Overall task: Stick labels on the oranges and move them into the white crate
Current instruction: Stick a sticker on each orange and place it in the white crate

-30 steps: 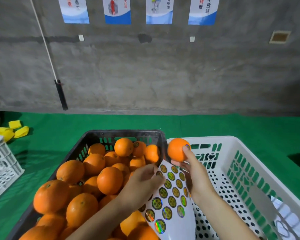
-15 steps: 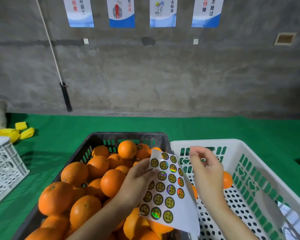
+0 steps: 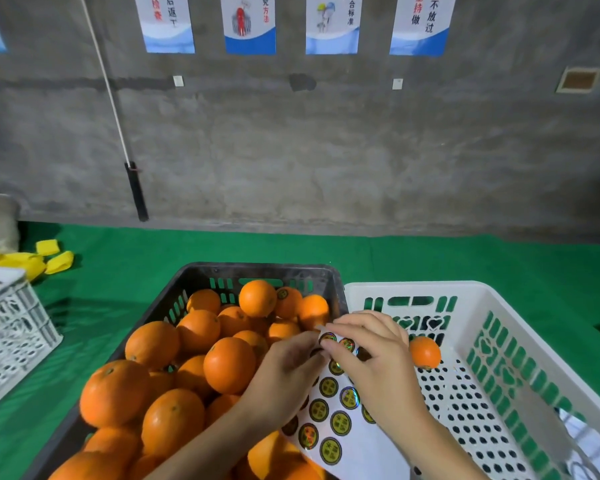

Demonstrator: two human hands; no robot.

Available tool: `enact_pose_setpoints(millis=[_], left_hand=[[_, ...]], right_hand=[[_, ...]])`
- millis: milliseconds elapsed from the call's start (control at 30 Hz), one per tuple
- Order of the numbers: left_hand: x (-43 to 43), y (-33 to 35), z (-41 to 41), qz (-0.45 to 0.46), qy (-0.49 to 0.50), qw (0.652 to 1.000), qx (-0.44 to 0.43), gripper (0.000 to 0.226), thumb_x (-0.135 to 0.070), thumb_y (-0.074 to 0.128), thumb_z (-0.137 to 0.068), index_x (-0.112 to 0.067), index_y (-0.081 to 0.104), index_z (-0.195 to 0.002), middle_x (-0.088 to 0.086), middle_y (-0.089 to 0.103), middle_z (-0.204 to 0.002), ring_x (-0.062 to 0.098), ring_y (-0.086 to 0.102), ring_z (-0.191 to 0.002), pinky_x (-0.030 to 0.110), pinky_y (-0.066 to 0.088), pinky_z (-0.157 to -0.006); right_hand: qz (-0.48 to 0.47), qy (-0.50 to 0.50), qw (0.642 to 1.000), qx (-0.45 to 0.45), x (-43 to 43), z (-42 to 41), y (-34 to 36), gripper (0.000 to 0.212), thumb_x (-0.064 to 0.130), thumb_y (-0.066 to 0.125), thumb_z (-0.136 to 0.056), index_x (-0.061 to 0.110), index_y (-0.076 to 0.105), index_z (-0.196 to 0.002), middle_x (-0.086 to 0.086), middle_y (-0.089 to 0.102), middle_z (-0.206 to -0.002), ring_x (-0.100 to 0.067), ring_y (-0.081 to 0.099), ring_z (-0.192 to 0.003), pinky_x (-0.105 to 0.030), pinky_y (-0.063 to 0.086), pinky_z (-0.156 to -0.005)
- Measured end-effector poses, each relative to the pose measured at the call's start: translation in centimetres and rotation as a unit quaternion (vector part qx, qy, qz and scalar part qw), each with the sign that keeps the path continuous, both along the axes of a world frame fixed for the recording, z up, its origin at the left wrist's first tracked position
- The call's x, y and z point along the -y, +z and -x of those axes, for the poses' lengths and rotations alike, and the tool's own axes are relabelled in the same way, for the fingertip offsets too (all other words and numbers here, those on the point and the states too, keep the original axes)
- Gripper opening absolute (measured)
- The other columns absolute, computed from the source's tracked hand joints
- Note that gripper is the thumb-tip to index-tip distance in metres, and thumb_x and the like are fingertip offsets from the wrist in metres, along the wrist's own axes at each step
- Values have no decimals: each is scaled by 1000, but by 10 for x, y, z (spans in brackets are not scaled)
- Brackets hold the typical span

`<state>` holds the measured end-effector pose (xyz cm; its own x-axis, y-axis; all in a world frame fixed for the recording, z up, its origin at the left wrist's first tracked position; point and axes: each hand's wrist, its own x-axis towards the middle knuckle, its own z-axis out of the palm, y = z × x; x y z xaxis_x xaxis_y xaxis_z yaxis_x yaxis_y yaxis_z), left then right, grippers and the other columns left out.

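On the wall the posters run left to right: one reads "后返", the next "方法" beside a red figure, the third "符合标准", the last "坚持做" in red and "不放过". Below them, on green cloth, a black crate is heaped with oranges; one at the back wears a round label. The left hand grips the side of the label sheet, a white backing with rows of round gold-and-black labels with a rainbow sheen, their print too small to read. The right hand curls over the sheet's top edge, its fingertips on the top row. Just beyond it a single orange lies in the white crate, near its far wall.
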<state>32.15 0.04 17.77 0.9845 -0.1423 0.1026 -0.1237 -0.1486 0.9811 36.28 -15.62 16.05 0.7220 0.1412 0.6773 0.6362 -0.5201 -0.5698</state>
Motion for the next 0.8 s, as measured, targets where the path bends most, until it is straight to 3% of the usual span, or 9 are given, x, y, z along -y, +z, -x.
enact_pose_setpoints(millis=[167, 300, 433, 600, 667, 800], left_hand=[[0, 2, 0, 21, 0, 999, -28, 23, -10, 48, -105, -14, 70, -112, 2, 78, -103, 19, 75, -96, 27, 60, -79], [-1, 2, 1, 31, 12, 999, -10, 25, -5, 48, -104, -15, 71, -108, 0, 78, -100, 18, 75, -93, 22, 57, -75], [-2, 3, 0, 32, 13, 999, -16, 26, -4, 49, -104, -16, 71, -109, -1, 78, -100, 17, 75, -94, 21, 57, -76], [-3, 3, -1, 52, 22, 997, -61, 21, -8, 53, -102, -15, 72, -107, 7, 78, -99, 25, 75, -93, 35, 60, -82], [-5, 5, -1, 89, 19, 992, -88, 19, -17, 56, -100, -11, 74, -105, 13, 77, -99, 31, 74, -95, 40, 58, -87], [-8, 9, -3, 98, 20, 989, -112, 59, -50, 58, -95, 8, 68, -103, 18, 76, -98, 34, 74, -94, 38, 58, -85]], right_hand=[[58, -25, 990, 123, 0, -1, -10, 23, 37, 63, -89, 26, 80, -97, 16, 72, -105, -4, 59, -105, -38, 39, -98], [17, -31, 996, 82, -2, -2, -12, 27, 43, 62, -89, 24, 78, -100, 21, 68, -104, 1, 58, -101, -33, 42, -94], [39, -28, 990, 130, -2, -2, -16, 23, 36, 63, -91, 20, 80, -95, 12, 74, -102, -1, 63, -99, -33, 45, -96], [67, -46, 981, 179, -1, 1, -19, 22, 29, 62, -92, 18, 81, -93, 8, 76, -102, -2, 67, -97, -30, 45, -99], [65, -45, 979, 190, -2, 1, -17, 19, 28, 64, -91, 18, 80, -93, 8, 76, -101, -1, 67, -97, -30, 46, -99], [83, -30, 973, 211, -2, 2, -19, 19, 28, 64, -93, 16, 80, -93, 9, 76, -104, -3, 69, -101, -35, 48, -98]])
